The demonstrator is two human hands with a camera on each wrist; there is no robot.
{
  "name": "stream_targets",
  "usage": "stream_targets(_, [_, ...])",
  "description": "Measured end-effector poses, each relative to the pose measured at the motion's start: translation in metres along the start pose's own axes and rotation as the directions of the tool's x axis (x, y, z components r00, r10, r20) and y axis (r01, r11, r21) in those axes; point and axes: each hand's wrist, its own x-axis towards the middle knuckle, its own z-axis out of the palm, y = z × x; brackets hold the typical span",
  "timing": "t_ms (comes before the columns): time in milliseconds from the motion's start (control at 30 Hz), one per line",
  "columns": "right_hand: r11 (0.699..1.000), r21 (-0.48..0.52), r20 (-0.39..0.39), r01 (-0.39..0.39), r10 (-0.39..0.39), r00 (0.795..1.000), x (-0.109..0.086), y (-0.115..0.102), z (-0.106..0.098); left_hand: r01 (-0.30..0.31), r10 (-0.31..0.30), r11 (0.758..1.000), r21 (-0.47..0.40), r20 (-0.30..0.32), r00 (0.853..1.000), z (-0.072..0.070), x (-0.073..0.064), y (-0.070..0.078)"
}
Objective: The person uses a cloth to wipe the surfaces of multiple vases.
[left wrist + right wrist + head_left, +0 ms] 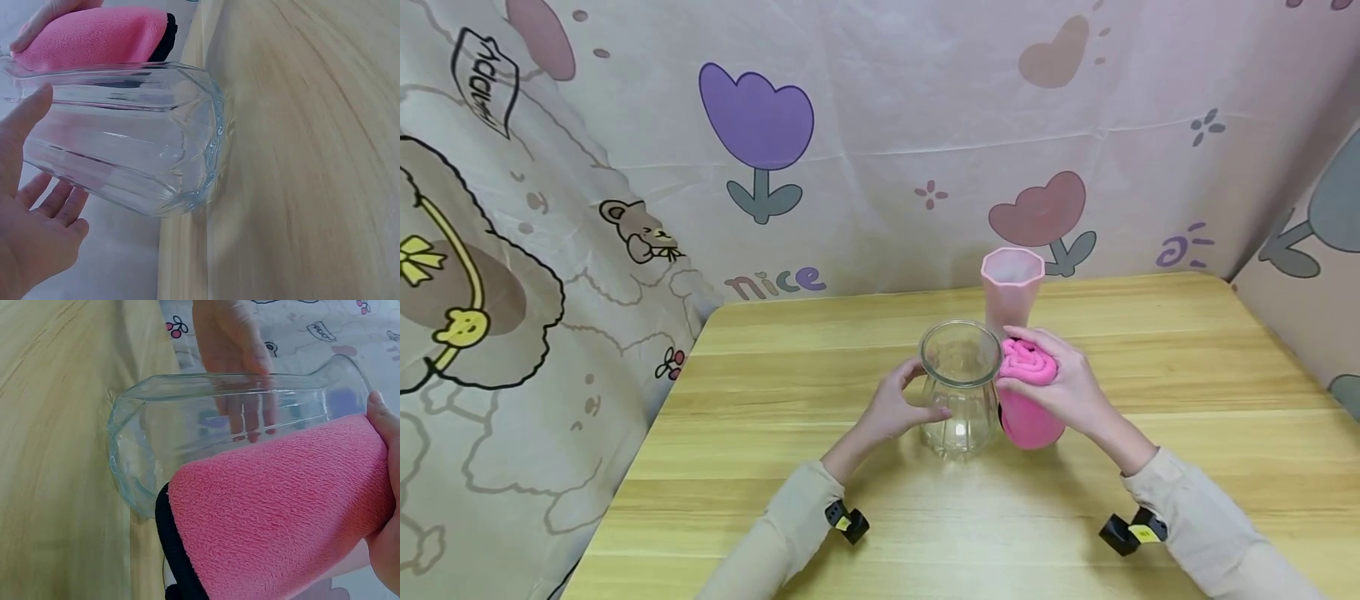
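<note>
A clear glass vase (962, 417) with a wide flared rim stands upright on the table. My left hand (898, 404) is at its left side, thumb across the front and fingers reaching round behind; in the left wrist view the thumb (31, 109) overlaps the glass. A rolled pink towel (281, 512), fluffy with a black edge, is in my right hand (1063, 379), gripped near its top between thumb and fingers. The towel roll stands upright close against the vase's right side, its coiled end facing up.
A tall pink vase (1011, 292) with a faceted rim stands just behind the towel and glass vase. The wooden table (737, 467) meets a printed cloth backdrop (880, 100) at the back. Black wrist cameras sit on both sleeves.
</note>
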Motion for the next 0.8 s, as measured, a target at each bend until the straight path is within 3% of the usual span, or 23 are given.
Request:
stream_targets(167, [0.998,-0.017,0.089,-0.056,0.058,0.994,-0.002,0.008,0.009,0.023,-0.023,1.0,-0.014,0.014,1.0,0.0,-0.001,0.003])
stream_targets(400, [0.998,-0.01,0.144,-0.056,0.057,0.988,-0.005,0.019,0.015,0.0,0.001,0.999,-0.037,0.025,1.0,-0.004,-0.008,0.032])
stream_targets(500, [0.998,-0.011,0.192,-0.057,0.058,0.98,-0.006,0.024,0.015,0.017,-0.016,0.999,-0.041,0.025,1.0,-0.004,-0.009,0.035])
stream_targets(633, [0.996,-0.061,0.269,-0.057,0.072,0.96,-0.006,0.032,0.015,0.03,-0.028,0.999,-0.042,0.027,0.999,-0.004,-0.009,0.035])
stream_targets(800, [0.987,-0.162,0.38,-0.024,0.084,0.921,-0.01,0.044,0.016,0.03,-0.028,0.998,-0.054,0.038,0.999,-0.004,-0.009,0.033])
